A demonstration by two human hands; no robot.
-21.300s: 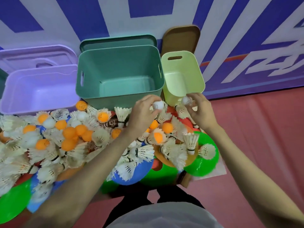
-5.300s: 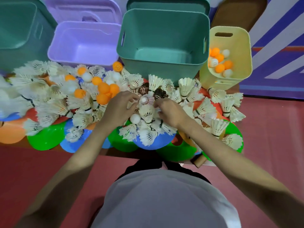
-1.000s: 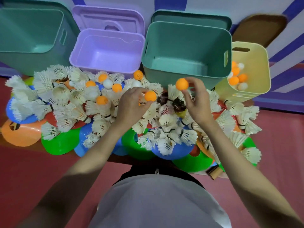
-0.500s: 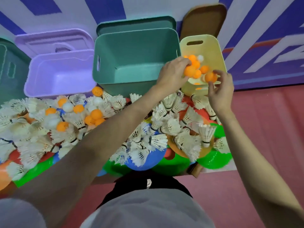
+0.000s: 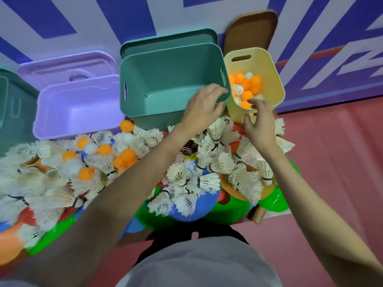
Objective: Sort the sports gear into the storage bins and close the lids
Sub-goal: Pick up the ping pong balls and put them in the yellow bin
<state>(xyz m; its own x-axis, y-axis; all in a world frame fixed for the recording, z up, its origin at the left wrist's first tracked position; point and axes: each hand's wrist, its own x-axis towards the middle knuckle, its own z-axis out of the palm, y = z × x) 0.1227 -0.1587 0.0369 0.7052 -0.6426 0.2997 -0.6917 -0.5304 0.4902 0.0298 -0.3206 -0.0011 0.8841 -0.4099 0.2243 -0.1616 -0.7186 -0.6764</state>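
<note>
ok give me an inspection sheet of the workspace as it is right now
Surface: table almost fully covered; only its near right edge shows.
Job's things: yellow bin holds orange and white balls; green bin and purple bin show bare interiors; shuttlecocks and loose balls piled in front; lids off, propped behind the bins.
Clutter: coloured discs under the pile.
Grippers: left hand over the green bin's right corner, right hand at the yellow bin's near rim; both loosely curled, holding nothing visible.
Cables: nothing seen.
Surroundings: red floor, blue-and-white wall.
</note>
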